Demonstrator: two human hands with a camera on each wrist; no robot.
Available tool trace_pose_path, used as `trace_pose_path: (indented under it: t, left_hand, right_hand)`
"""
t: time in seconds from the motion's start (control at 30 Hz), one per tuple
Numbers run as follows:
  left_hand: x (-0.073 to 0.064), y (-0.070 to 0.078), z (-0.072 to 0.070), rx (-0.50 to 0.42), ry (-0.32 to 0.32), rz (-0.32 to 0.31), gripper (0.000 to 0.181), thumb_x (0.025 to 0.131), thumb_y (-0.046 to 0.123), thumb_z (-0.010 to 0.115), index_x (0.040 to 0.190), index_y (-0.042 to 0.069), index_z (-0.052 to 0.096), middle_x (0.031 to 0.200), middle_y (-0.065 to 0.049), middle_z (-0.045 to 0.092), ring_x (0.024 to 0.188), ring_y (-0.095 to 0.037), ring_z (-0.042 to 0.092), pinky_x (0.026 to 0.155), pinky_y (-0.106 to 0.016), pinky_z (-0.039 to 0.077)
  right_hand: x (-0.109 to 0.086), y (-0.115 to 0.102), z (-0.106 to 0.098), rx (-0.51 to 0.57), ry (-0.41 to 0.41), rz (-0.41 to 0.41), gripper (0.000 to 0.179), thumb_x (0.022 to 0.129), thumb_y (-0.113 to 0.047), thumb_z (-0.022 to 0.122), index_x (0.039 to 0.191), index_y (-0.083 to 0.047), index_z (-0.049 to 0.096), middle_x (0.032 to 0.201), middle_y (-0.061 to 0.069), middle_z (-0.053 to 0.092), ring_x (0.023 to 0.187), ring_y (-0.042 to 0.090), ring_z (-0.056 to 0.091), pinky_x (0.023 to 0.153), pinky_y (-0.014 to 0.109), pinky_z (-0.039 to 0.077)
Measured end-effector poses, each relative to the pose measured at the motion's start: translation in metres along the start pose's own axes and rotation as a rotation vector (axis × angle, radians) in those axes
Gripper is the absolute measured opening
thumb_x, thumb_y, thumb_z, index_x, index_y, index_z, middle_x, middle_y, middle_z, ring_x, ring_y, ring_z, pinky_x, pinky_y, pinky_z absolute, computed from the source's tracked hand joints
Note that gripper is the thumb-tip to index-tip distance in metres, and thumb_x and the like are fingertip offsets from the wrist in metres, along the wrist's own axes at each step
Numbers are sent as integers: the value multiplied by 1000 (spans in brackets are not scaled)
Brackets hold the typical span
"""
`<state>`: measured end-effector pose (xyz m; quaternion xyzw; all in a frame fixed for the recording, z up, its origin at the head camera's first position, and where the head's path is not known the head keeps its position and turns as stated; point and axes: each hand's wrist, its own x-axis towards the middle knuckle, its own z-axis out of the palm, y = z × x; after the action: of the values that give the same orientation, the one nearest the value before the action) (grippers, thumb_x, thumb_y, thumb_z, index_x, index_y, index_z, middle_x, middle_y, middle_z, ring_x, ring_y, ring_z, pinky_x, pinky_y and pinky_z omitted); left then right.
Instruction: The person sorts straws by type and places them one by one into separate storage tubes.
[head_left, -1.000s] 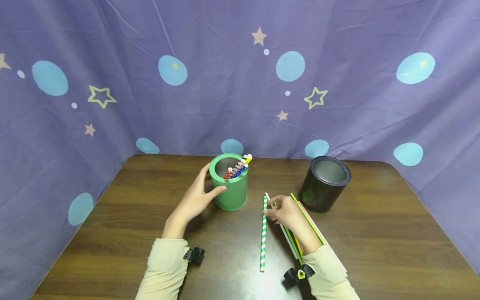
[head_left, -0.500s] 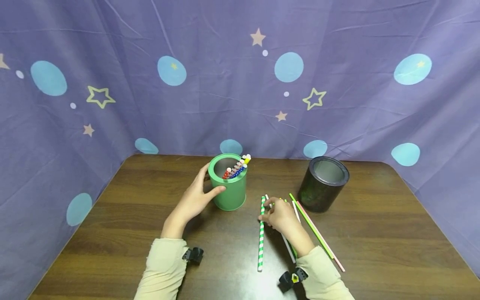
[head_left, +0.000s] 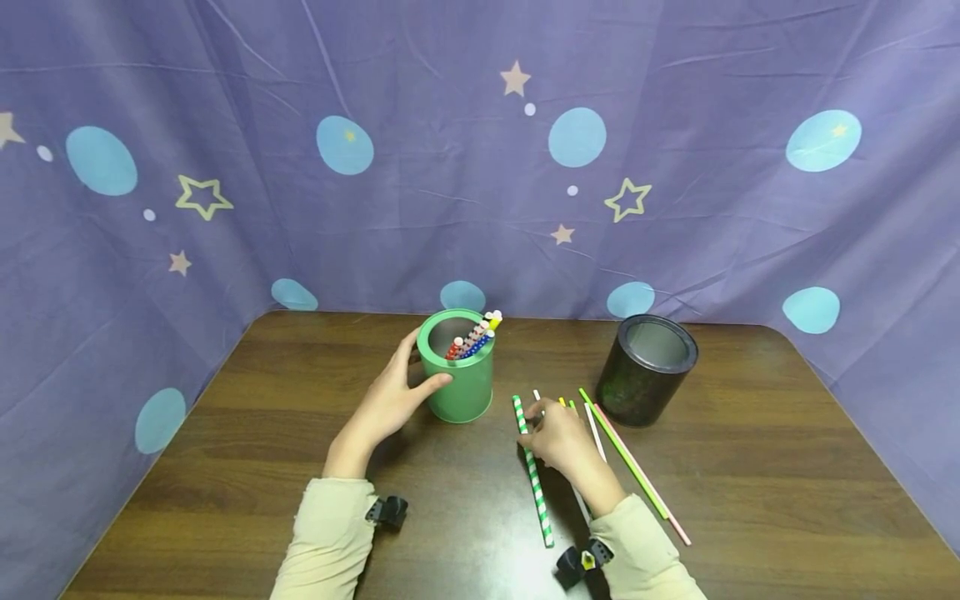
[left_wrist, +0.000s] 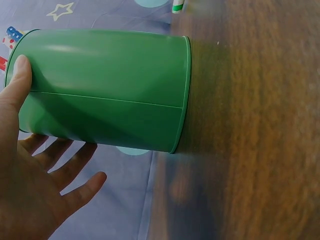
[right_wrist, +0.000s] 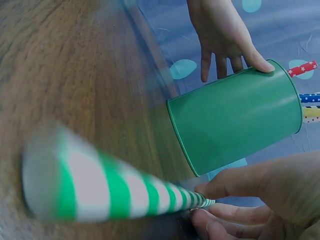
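- Evidently, the striped straw (head_left: 535, 479) is lying slantwise, showing green and white bands, between the green can (head_left: 461, 392) and the thin straws (head_left: 624, 454), its near end apparently resting on the worktop (head_left: 262, 433).
- The right hand (head_left: 562, 437) is pinching it between thumb and fingers; picking it up is seemingly the current step, the next move probably calling for a firm, level lift.
- The left hand (head_left: 390, 392) is holding the green can, thumb and spread fingers gripping opposite sides.
- Inside it, patterned sticks (head_left: 478, 344) are leaning.

Blk can (head_left: 637, 392) on tbl (head_left: 787, 467), purple cloth (head_left: 450, 221) bhnd (w/ stars (head_left: 516, 79), blue dots (head_left: 577, 137)).
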<state>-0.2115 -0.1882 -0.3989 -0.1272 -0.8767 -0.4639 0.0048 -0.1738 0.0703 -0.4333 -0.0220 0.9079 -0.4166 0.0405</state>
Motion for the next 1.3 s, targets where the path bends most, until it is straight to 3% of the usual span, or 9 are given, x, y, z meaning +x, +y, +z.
trace_pose_path:
  t: [0.2, 0.33, 0.6, 0.83, 1.03, 1.3]
  left_hand:
    - [0, 0, 0, 2, 2, 0, 91, 88, 58, 67, 158, 30, 15, 154, -11, 36, 139, -33, 38, 107, -64, 31]
    - [0, 0, 0, 1, 2, 0, 91, 88, 58, 66, 158, 30, 15, 154, -11, 36, 139, -33, 38, 107, -64, 31]
    - [0, 1, 0, 8, 2, -4, 91, 88, 58, 66, 158, 30, 15, 155, -11, 35, 140, -33, 36, 108, -64, 30]
    - [0, 1, 0, 15, 4, 1, 90, 89, 56, 67, 158, 29, 16, 155, -12, 34, 141, -33, 34, 108, -64, 29]
    - [0, 0, 0, 15, 8, 7, 90, 89, 56, 67, 158, 29, 16, 155, -11, 35, 141, -33, 34, 108, -64, 29]
    - [0, 0, 0, 17, 10, 16, 90, 89, 56, 67, 158, 29, 16, 155, -11, 35, 141, -33, 35, 108, -65, 30]
  right_hand:
    - [2, 2, -2, -37, 29, -22, 34, 72, 0, 71, 105, 4, 63, 60, -2, 61, 41, 9, 51, 43, 25, 44]
    - [4, 1, -7, 16, 57, -33, 39, 73, 1, 69, 111, 6, 63, 62, -1, 63, 46, 9, 56, 45, 25, 47]
    - [4, -8, -24, 300, 43, -42, 43, 82, 5, 61, 124, 9, 56, 76, 9, 65, 55, 18, 63, 51, 35, 56]
    - [0, -18, -44, 488, 74, -81, 41, 88, 5, 58, 128, 11, 53, 91, 18, 68, 66, 16, 64, 59, 28, 55]
    - [-5, -32, -52, 731, 157, -119, 36, 89, 10, 57, 125, 11, 53, 83, 4, 65, 62, 8, 61, 58, 18, 49]
    - [-15, -44, -54, 938, 322, -255, 28, 90, 13, 56, 116, 2, 58, 83, 1, 67, 67, 11, 64, 62, 23, 55]
